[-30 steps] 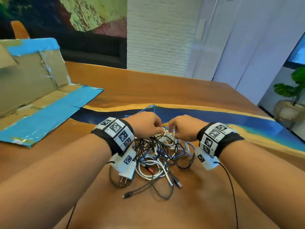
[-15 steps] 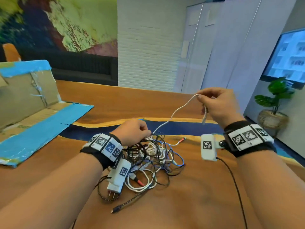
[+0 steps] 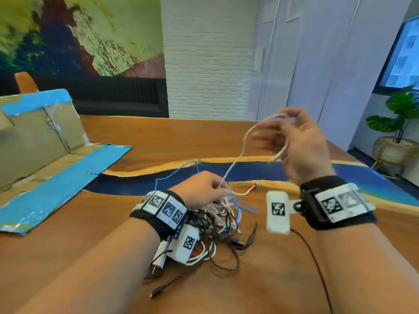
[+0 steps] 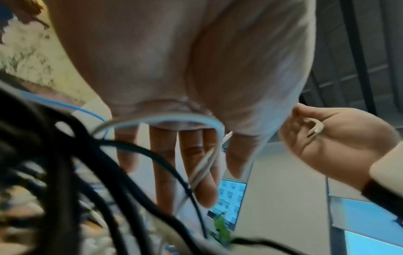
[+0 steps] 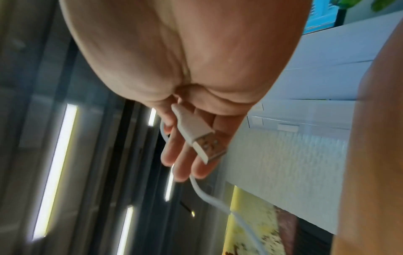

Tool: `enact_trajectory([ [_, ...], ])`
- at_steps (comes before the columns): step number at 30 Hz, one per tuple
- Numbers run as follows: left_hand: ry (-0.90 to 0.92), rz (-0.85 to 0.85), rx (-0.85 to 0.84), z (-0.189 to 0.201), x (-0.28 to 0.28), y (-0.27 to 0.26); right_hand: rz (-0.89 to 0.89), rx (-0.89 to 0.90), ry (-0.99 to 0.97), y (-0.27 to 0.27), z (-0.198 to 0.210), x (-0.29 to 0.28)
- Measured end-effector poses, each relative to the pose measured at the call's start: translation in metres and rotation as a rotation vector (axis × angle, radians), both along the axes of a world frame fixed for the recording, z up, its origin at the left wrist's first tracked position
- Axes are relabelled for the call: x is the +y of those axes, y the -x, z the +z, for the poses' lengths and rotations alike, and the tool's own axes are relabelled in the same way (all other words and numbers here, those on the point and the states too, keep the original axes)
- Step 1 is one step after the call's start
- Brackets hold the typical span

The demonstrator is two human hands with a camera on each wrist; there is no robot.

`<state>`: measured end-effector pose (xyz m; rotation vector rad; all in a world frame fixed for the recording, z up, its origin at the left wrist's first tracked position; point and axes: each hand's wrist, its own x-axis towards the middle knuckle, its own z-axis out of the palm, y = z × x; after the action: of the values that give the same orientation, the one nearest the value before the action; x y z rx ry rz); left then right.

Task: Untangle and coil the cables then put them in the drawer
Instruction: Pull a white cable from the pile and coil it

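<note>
A tangle of black, white and blue cables (image 3: 217,225) lies on the wooden table (image 3: 158,141) under my left wrist. My left hand (image 3: 221,189) rests on the far side of the tangle and pinches a white cable (image 3: 235,164) where it leaves the pile. In the left wrist view that cable (image 4: 165,119) crosses the palm and runs down between the fingers (image 4: 205,172). My right hand (image 3: 278,125) is raised above the table and holds the cable's other end in a loop. The white USB plug (image 5: 196,136) lies across its fingers (image 5: 174,155). No drawer is in view.
A flattened cardboard box with blue tape (image 3: 45,159) lies at the left. A blue resin band (image 3: 362,177) crosses the table. A thin blue cable (image 3: 172,175) and a red-tipped end (image 3: 254,186) stick out of the pile. A potted plant (image 3: 399,123) stands at the right.
My right hand has pulled the white cable up out of the tangle and turned it into a loop. My left hand has stayed on the pile, holding the cable.
</note>
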<state>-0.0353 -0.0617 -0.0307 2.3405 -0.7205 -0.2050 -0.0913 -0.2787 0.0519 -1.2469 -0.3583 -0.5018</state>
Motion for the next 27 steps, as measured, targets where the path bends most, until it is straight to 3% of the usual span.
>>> enact_trajectory([
  [3,0.246,0.174,-0.046,0.007,0.027,-0.010,-0.166,0.036,-0.012,-0.013,0.005,-0.039],
  [5,0.442,0.259,-0.082,0.016,0.039,-0.009,-0.312,0.181,0.270,-0.025,-0.021,-0.056],
  [7,0.545,0.297,-0.124,0.025,0.040,-0.006,-0.412,0.326,0.712,-0.028,-0.050,-0.059],
  [8,0.536,0.299,-0.156,0.030,0.037,-0.002,-0.423,0.410,0.887,-0.025,-0.061,-0.054],
  [10,0.435,0.280,-0.200,0.037,0.026,0.006,-0.414,0.393,1.013,-0.016,-0.072,-0.033],
  [13,0.263,0.205,-0.189,0.038,0.009,0.015,-0.287,0.116,0.951,-0.008,-0.078,0.012],
  [17,0.341,0.146,-0.233,0.027,0.010,0.015,-0.123,0.035,0.915,-0.017,-0.083,0.049],
  [19,0.323,0.119,-0.171,0.019,0.024,0.009,-0.114,-0.006,0.701,-0.024,-0.086,0.050],
  [21,0.143,0.108,-0.119,0.011,0.044,-0.002,-0.147,-0.016,0.376,-0.030,-0.079,0.038],
  [23,0.051,0.151,-0.045,0.003,0.065,-0.015,-0.283,-0.019,0.143,-0.029,-0.067,0.007],
  [25,0.266,0.220,0.041,0.000,0.083,-0.024,-0.456,-0.028,0.116,-0.028,-0.055,-0.034],
  [27,0.589,0.273,0.085,0.001,0.092,-0.027,-0.578,0.033,0.339,-0.026,-0.056,-0.063],
])
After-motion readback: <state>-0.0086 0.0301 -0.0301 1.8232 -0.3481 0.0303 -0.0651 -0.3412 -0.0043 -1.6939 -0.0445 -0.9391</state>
